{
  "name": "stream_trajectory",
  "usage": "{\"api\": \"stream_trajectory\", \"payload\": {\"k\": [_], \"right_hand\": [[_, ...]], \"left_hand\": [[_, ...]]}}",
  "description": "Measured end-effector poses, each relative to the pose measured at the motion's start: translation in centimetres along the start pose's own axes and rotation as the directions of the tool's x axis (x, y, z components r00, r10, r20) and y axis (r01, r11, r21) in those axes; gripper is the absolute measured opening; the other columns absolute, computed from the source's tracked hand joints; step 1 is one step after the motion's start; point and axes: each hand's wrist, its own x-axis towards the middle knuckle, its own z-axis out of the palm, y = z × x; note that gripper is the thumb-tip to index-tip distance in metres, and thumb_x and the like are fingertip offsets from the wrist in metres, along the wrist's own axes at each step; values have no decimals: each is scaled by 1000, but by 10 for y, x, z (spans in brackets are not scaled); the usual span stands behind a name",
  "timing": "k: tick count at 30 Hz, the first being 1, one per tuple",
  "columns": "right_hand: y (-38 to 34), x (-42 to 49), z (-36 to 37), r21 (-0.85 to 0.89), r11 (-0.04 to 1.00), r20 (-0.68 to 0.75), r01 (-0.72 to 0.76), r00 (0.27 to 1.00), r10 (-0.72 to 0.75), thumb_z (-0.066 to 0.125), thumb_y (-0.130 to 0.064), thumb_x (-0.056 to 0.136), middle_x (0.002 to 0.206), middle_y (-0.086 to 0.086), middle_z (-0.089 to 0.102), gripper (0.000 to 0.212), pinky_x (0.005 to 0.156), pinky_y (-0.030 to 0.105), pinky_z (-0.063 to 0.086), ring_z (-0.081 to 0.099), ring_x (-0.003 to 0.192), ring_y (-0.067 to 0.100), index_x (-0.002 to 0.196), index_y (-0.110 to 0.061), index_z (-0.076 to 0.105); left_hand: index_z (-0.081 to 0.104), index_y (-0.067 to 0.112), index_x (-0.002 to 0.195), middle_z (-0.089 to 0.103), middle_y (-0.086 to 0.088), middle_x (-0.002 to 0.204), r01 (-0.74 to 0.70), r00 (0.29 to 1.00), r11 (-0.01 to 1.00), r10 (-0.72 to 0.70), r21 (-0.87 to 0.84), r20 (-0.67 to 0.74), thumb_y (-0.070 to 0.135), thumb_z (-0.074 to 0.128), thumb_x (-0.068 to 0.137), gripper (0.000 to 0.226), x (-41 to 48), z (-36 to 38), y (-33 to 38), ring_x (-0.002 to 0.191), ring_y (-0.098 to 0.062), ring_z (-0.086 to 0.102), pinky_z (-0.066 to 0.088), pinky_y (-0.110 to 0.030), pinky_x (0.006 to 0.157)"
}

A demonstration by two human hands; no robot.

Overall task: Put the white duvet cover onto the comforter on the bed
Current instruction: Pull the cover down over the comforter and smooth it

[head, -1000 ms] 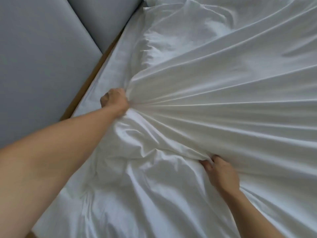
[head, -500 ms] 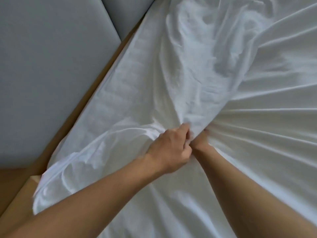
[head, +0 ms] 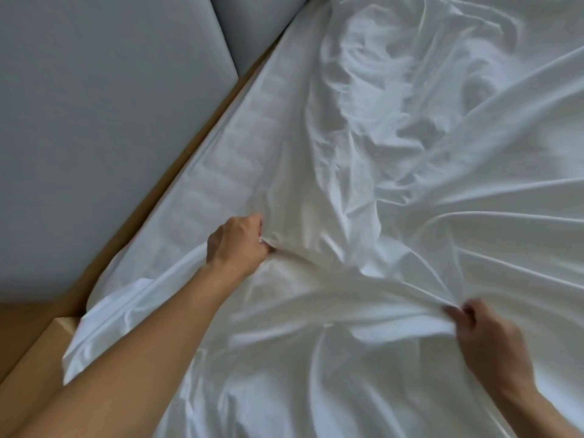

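The white duvet cover (head: 410, 216) is spread in creases over most of the bed (head: 34, 355), whose wooden frame is seen at the near left beside grey padded panels (head: 94, 121). A bunch of the cover is gripped by the left hand (head: 235, 245), fingers curled into the cloth close to the left edge of the bed, and a raised fold is pinched by the right hand (head: 483, 339) at the near right, though that hand is blurred. The main risk is judged to be that only the outer layer is caught: if the comforter within is not held together with the cover, the cloth would be drawn along it and the filling left bunched, as the rumpled swell at the far middle suggests. A pull taken unevenly by the two hands could twist the cover, or drag it off the left edge, where a quilted strip (head: 227, 172) is laid bare; whether that strip is comforter or mattress pad cannot be told. The cover is the only container in view; the comforter is taken to be inside it, yet nothing of it is plainly seen, and no opening is shown
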Motion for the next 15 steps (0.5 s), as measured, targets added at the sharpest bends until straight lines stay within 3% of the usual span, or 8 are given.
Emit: {"api": "stream_trajectory", "payload": {"k": [2,4,6,7,9,10,12,15], "right_hand": [[20,-13,-10,-21,983,134,-180,974,181,73,-25,92,73,25,66,25,62,41,43,65,72,48,75,-14,58],[14,-16,-16,-91,975,215,-204,952,219,70,-34,93,78,18,64,26,68,43,47,62,78,41,75,-20,57],[-13,-13,-21,-16,998,96,-57,994,58,77,-23,87,83,14,65,10,68,41,49,63,79,38,84,-22,67],[-34,-11,-22,63,995,-17,79,997,-78,79,-16,83,88,12,66,14,70,41,50,64,80,38,95,-19,72],[-86,-2,-21,188,912,-176,364,926,-333,76,-17,86,99,7,66,26,76,38,51,64,87,31,112,-17,73],[-113,6,-17,230,866,-169,444,895,-413,73,-23,90,106,4,66,31,80,36,51,63,92,27,121,-22,71],[-163,27,3,279,844,34,458,873,-486,66,-34,94,124,3,63,47,91,33,48,61,109,26,140,-32,58],[-211,54,46,194,909,428,369,802,-417,59,-40,97,152,10,43,65,109,35,37,45,136,32,156,-38,32]], "left_hand": [[41,20,76,65,-7,82,-58,992,997,62,46,-111,36,66,91,33,-12,-3,11,74,-34,63,35,-31,60],[43,21,79,67,-7,89,-176,969,984,178,28,-172,29,57,93,22,-36,-1,27,81,-37,66,35,-31,62],[48,21,87,65,0,90,-264,951,964,263,19,-160,35,57,90,17,-66,7,41,78,-32,66,36,-31,60],[51,23,93,65,2,92,-281,949,959,284,41,-133,38,57,89,17,-81,11,43,79,-30,67,38,-31,60],[53,24,106,67,-1,100,-271,962,952,270,141,24,35,55,89,21,-104,19,41,87,-32,69,46,-35,66],[54,23,111,67,-4,105,-267,959,944,240,195,151,30,54,89,23,-111,21,39,94,-33,68,49,-36,71],[60,19,109,66,-8,110,-297,891,934,196,199,410,24,55,87,22,-112,20,35,101,-33,66,50,-36,77],[68,16,87,71,-3,87,-190,701,964,266,-185,662,19,63,84,6,-85,1,25,79,-22,67,53,-30,67]]}}
